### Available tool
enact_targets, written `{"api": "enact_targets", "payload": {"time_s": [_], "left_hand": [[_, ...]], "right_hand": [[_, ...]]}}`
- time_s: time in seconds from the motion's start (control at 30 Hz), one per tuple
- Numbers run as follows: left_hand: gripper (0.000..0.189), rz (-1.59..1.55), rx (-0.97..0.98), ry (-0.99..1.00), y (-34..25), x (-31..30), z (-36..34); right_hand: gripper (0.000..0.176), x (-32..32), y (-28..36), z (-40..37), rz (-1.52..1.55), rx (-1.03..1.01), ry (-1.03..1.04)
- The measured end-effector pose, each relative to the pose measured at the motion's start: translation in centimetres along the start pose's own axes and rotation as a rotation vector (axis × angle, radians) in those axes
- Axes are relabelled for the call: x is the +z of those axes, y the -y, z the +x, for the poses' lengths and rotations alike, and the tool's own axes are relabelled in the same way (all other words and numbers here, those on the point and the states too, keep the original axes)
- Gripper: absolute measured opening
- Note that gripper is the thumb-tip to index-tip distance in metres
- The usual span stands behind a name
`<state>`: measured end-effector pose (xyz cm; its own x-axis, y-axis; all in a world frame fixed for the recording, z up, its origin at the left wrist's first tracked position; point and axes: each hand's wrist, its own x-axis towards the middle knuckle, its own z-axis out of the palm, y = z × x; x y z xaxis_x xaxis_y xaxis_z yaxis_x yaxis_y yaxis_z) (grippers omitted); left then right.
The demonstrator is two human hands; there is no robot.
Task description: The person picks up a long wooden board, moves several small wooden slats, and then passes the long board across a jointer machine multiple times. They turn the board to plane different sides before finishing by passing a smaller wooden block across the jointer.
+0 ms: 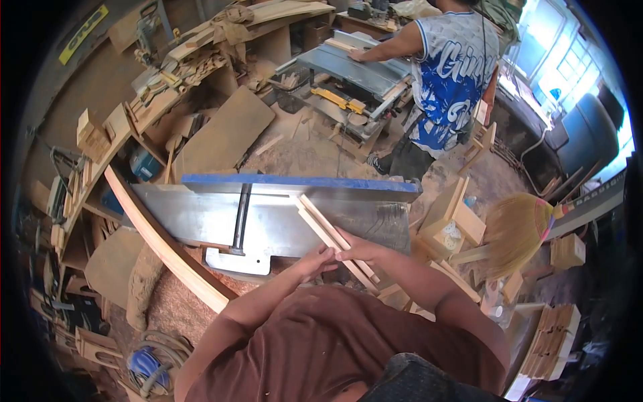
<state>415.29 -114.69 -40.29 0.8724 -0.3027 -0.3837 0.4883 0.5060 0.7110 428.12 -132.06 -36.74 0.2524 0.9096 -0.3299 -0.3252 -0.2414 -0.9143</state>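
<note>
- On the jointer table, a bundle of thin wooden strips lies diagonally, its far ends just short of the blue fence.
- Left hand pinches the near ends; right hand wraps them from the other side. Both are grasping.
- Risk, as I judge it: the strips sit loose against each other. An uneven push could fan them out and draw fingers toward the dark cutter slot.
- Near ends overhang the table edge, so the bundle may tip if the grip slackens.
- Co-worker stands well apart at another machine. Scraps on the floor could upset footing.
</note>
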Motion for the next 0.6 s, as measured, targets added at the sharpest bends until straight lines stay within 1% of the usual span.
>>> {"api": "enact_targets", "payload": {"time_s": [0.03,0.1,0.13,0.17,0.2,0.23,0.27,0.33,0.37,0.4,0.43,0.47,0.5,0.53,0.57,0.6], "left_hand": [[0.071,-0.092,0.061,-0.015,0.4,0.1,0.5],[0.066,-0.166,0.097,-0.109,-2.9,2.5,-0.6],[0.057,-0.244,0.209,-0.168,-3.0,2.8,0.2],[0.049,-0.324,0.237,-0.196,-5.3,4.2,-0.2],[0.048,-0.329,0.285,-0.216,-6.3,4.2,0.0],[0.047,-0.368,0.329,-0.197,-7.9,4.7,0.0],[0.047,-0.377,0.334,-0.208,-9.1,4.8,-0.2],[0.054,-0.460,0.423,-0.098,-10.9,4.9,-0.7],[0.054,-0.460,0.431,-0.102,-11.6,5.0,-1.3],[0.053,-0.465,0.441,-0.043,-12.2,5.1,-2.0],[0.053,-0.470,0.449,0.015,-12.6,5.1,-2.4],[0.053,-0.471,0.453,0.011,-12.4,4.7,-2.3],[0.051,-0.454,0.454,-0.058,-12.2,4.5,-2.0],[0.050,-0.436,0.454,-0.125,-12.1,4.3,-1.6],[0.050,-0.434,0.455,-0.124,-12.2,4.3,-1.6],[0.047,-0.435,0.452,-0.173,-12.5,4.3,-1.3]], "right_hand": [[0.113,0.3,0.4,0.2,-0.003,0.016,0.010],[0.114,1.2,3.0,0.4,-0.354,-0.131,-0.207],[0.120,2.1,4.5,0.5,-0.534,-0.190,-0.293],[0.125,2.4,4.6,1.3,-0.643,-0.249,-0.383],[0.126,2.9,6.2,1.3,-0.751,-0.188,-0.466],[0.115,3.8,8.0,1.0,-0.856,-0.145,-0.530],[0.115,3.9,8.9,1.2,-0.858,-0.143,-0.515],[0.099,3.5,10.0,1.3,-0.938,-0.255,-0.565],[0.084,3.3,9.7,1.9,-0.970,-0.497,-0.644],[0.084,2.8,9.5,2.0,-0.971,-0.502,-0.638],[0.082,2.3,9.4,2.1,-0.714,-0.406,-0.639],[0.080,2.5,9.8,1.9,-0.457,-0.305,-0.633],[0.071,3.3,11.9,1.2,-0.398,-0.235,-0.492],[0.071,3.4,11.7,1.4,-0.399,-0.236,-0.490],[0.070,3.6,11.3,1.8,-0.387,-0.267,-0.459],[0.069,3.7,11.2,2.2,-0.377,-0.302,-0.431]]}}
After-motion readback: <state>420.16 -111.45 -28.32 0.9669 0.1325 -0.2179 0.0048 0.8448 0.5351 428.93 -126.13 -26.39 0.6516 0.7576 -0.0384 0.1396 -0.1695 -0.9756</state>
